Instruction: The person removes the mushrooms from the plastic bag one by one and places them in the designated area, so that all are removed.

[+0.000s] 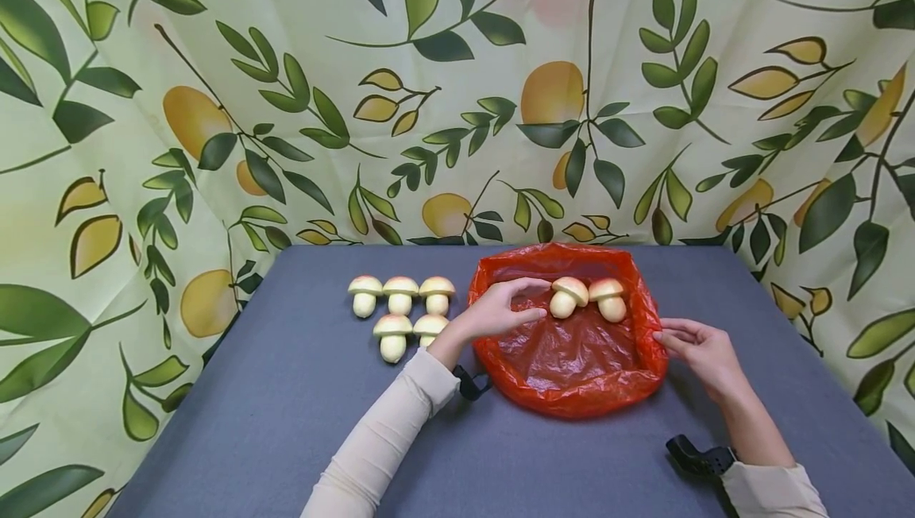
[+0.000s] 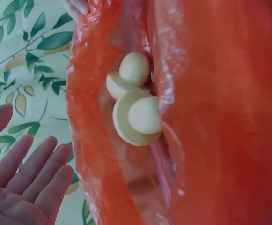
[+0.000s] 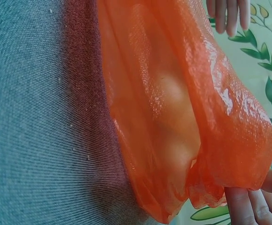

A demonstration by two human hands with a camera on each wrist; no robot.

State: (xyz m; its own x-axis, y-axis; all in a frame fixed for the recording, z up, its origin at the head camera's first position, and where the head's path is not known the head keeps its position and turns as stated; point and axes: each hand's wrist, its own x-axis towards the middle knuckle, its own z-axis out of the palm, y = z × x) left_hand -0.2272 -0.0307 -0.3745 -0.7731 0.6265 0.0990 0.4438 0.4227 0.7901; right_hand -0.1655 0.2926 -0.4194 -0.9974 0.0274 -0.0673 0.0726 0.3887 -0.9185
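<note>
A red plastic bag (image 1: 572, 403) lies with its mouth spread wide on the table. Inside it are two toy mushrooms with cream stems and pale caps: a left mushroom (image 1: 569, 296) and a right mushroom (image 1: 608, 300). Over the bag's left part reaches my left hand (image 1: 506, 307), its thumb and fingers apart and nothing between them. The left wrist view shows that hand's palm (image 2: 14, 201) beside the bag, clear of both mushrooms. My right hand (image 1: 704, 351) pinches the bag's right rim between thumb and fingers (image 3: 241, 206).
Left of the bag, several more mushrooms (image 1: 400, 295) stand in two rows on the grey table (image 1: 286, 407); my left forearm partly covers the front row. A leaf-and-fruit patterned cloth (image 1: 457, 89) hangs behind the table and along its sides.
</note>
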